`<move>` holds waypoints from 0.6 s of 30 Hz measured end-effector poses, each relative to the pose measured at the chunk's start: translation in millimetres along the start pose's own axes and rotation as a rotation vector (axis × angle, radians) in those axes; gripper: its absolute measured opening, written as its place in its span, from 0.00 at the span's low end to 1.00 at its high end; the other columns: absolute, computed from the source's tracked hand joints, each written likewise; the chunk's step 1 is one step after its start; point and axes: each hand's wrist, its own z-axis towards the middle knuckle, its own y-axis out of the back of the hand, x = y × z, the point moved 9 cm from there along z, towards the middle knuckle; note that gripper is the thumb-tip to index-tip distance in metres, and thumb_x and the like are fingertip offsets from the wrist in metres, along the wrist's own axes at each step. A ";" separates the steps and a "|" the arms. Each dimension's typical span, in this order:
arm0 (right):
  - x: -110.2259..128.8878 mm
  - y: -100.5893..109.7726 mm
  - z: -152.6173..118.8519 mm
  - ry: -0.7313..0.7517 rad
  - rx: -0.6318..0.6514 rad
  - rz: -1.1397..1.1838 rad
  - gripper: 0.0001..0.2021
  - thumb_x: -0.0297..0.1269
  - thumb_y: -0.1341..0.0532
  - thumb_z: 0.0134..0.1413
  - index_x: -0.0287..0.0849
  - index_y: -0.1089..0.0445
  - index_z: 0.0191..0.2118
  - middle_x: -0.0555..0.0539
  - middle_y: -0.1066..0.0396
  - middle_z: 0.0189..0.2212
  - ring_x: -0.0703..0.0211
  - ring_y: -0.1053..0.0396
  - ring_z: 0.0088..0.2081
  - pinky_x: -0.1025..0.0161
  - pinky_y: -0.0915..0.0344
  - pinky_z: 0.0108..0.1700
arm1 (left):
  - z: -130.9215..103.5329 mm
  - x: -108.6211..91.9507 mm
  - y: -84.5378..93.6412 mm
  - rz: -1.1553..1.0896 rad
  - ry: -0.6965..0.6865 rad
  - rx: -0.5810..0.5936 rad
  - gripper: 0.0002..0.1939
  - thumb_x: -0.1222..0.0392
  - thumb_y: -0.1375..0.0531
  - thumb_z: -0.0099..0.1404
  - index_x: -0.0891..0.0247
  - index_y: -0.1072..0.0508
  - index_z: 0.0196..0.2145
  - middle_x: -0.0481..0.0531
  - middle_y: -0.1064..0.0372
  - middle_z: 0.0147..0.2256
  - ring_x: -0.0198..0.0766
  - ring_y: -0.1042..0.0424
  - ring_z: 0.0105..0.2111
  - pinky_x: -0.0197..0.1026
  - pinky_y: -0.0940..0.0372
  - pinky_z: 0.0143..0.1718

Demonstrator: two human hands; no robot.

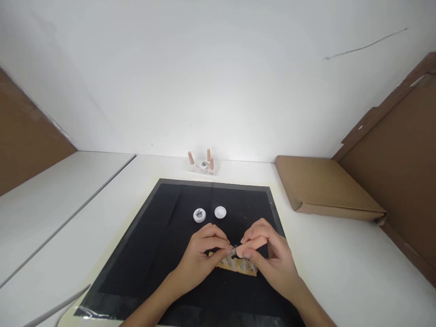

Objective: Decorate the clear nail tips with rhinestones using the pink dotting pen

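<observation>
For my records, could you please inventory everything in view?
wall: 1, white, behind
table: 1, white, below
mat: 1, black, on table
holder: 1, clear, back
bottles: 3, peach-capped, in holder
item: 1, whitish, in holder
box: 1, brown, right
panels: 2, brown, sides
jar: 1, white, on mat
dish: 1, white, beside jar
strip: 1, yellow with pale pieces, on mat
handle: 1, peach, above strip
piece: 1, greyish, handle's end
left hand: 1, bare, over strip
right hand: 1, bare, holding handle
</observation>
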 end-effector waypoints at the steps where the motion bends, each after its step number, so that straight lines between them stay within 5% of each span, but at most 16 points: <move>1: -1.0 0.5 -0.1 -0.006 -0.010 -0.014 0.06 0.31 0.38 0.53 0.47 0.36 0.36 0.49 0.32 0.30 0.57 0.33 0.33 0.59 0.33 0.34 | 0.1 -0.6 -0.3 -0.006 -0.004 0.003 0.05 0.68 0.39 0.59 0.64 0.22 0.28 0.53 0.29 0.27 0.35 0.31 0.28 0.37 0.36 0.30; 9: -2.9 10.9 -1.2 0.028 -0.146 -0.043 0.06 0.29 0.41 0.55 0.47 0.36 0.37 0.49 0.33 0.31 0.58 0.33 0.34 0.59 0.35 0.35 | -0.1 -1.3 0.0 -0.013 -0.011 0.011 0.05 0.67 0.39 0.59 0.64 0.22 0.27 0.53 0.28 0.27 0.35 0.30 0.28 0.37 0.36 0.30; 18: 3.2 -1.0 1.1 0.026 0.005 0.004 0.06 0.31 0.38 0.53 0.47 0.35 0.37 0.50 0.32 0.29 0.58 0.34 0.32 0.60 0.35 0.34 | -0.4 2.0 -1.3 -0.077 0.059 0.008 0.05 0.70 0.38 0.57 0.65 0.22 0.27 0.53 0.29 0.27 0.35 0.30 0.28 0.35 0.35 0.30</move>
